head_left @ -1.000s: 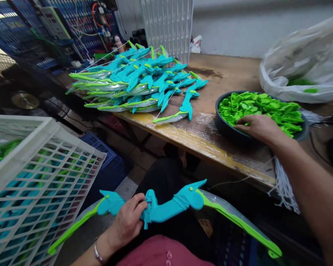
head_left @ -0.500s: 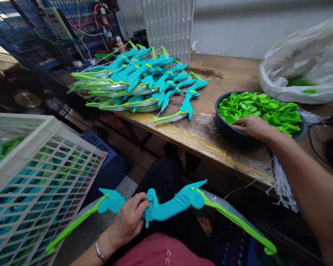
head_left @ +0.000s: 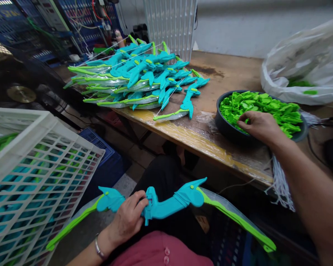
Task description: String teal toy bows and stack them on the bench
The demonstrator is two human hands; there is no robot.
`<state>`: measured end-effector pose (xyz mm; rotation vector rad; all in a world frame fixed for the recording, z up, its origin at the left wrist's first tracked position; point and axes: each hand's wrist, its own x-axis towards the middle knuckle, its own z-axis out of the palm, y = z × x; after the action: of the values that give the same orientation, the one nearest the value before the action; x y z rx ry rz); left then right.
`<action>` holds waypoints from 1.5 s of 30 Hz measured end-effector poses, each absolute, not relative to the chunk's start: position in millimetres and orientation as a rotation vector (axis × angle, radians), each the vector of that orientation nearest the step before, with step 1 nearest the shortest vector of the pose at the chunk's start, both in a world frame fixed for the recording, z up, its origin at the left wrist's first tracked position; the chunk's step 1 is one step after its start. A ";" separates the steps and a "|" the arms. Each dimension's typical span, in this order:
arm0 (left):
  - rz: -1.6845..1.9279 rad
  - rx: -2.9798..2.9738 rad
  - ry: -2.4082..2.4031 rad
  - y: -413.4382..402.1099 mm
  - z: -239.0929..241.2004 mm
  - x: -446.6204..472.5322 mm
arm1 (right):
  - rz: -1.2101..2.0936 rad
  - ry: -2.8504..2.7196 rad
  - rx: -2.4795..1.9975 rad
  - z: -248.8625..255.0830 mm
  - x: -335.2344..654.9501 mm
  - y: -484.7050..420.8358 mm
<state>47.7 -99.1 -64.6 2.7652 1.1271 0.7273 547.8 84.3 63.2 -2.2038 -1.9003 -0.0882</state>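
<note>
My left hand [head_left: 127,219] is closed around the grip of a teal and lime-green toy bow [head_left: 166,205], held level over my lap. My right hand [head_left: 259,125] reaches into a dark round bowl [head_left: 224,126] on the table, fingertips pinched among the small bright green plastic pieces [head_left: 266,104] that fill it. What the fingers hold, if anything, is hidden. A pile of finished toy bows [head_left: 138,79] with white strings lies on the wooden table [head_left: 199,133] further left.
A white plastic crate [head_left: 36,173] with more bows inside stands at my left. Another white crate [head_left: 170,26] stands upright at the table's back. A clear plastic bag [head_left: 302,70] holding green parts lies at right. White strings [head_left: 280,184] hang off the table edge.
My right hand has lifted slightly inside the bowl and its fingers have curled into a pinch among the green pieces. The left hand and bow have stayed nearly still.
</note>
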 end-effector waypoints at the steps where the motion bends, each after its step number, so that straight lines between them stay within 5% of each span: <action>1: 0.730 2.771 1.124 -98.9 -65.1 47.4 | -0.104 -1.879 -2.184 64.4 546.0 82.6; 11: 0.730 2.821 1.077 -100.3 -72.4 40.5 | 0.046 -1.564 -1.792 75.3 516.4 56.6; 21: 0.718 2.862 1.032 -97.1 -63.1 40.5 | 1.082 -1.350 -1.376 65.2 407.4 -3.0; 27: 0.764 2.810 1.018 -101.4 -63.3 36.6 | 1.522 -1.785 -1.157 41.9 341.2 -28.1; 36: 0.918 2.796 1.030 -105.1 -75.1 38.7 | 1.671 -2.075 -1.084 0.9 280.0 -38.5; 45: 1.035 2.724 1.036 -104.1 -85.8 37.8 | 1.450 -2.134 -1.009 -21.0 261.4 -46.5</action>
<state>37.8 -104.1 -85.8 2.7238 1.0357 1.0350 261.4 -46.5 -21.0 -1.0094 -2.1342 1.4502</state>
